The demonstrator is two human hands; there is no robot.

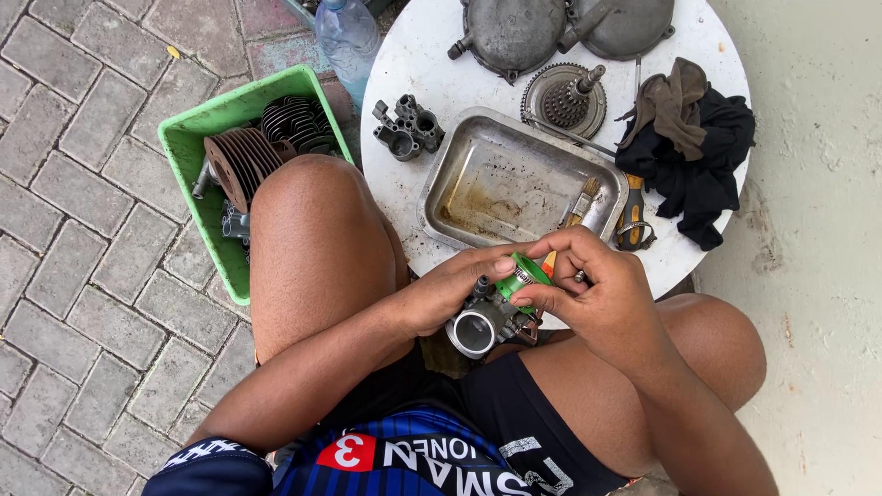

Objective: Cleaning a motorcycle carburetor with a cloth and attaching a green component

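Observation:
My left hand (452, 289) grips a grey metal carburetor (484, 321) over my lap, its round bore facing the camera. My right hand (593, 287) pinches a small green piece (522, 276) against the top of the carburetor; the thumb of my left hand touches that piece too. Both hands are at the near edge of a round white table (418, 55).
On the table: a greasy metal tray (514, 179) with a paintbrush (577, 207), a small grey metal part (409, 129), a gear assembly (565, 99), two engine covers (514, 32), dark rags (694, 147). A green bin (197, 133) holds finned cylinders at left. A plastic bottle (349, 37) stands behind.

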